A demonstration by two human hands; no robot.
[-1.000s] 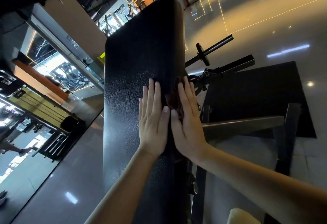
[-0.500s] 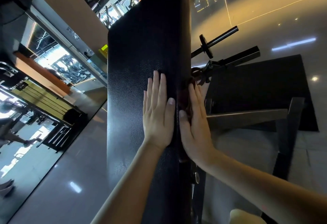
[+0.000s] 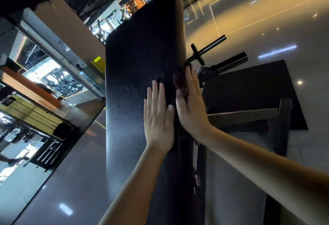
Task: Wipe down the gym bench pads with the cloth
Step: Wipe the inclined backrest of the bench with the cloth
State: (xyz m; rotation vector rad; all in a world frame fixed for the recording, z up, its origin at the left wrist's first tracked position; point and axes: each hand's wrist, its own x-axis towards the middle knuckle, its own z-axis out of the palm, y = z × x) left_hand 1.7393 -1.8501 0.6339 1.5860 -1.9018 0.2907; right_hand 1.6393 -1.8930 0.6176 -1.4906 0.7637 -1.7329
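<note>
Two hands lie flat on a black surface point(image 3: 140, 61), fingers point(image 3: 156, 91) straight, together. The right hand point(image 3: 193, 111) pins a dark red cloth point(image 3: 179, 81) under its fingers at the surface's edge, beside the left hand point(image 3: 158, 121).

Both my hands flat, arms extended forward.
My left hand point(image 3: 158, 119) lies palm-down, fingers straight and together; my right hand point(image 3: 193, 107) stands on edge beside it, fingers straight, thumbs close.

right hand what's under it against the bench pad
A dark reddish cloth peeks out beside the right hand, pressed against the side edge of the bench pad. The palm covers the rest of it.
</note>
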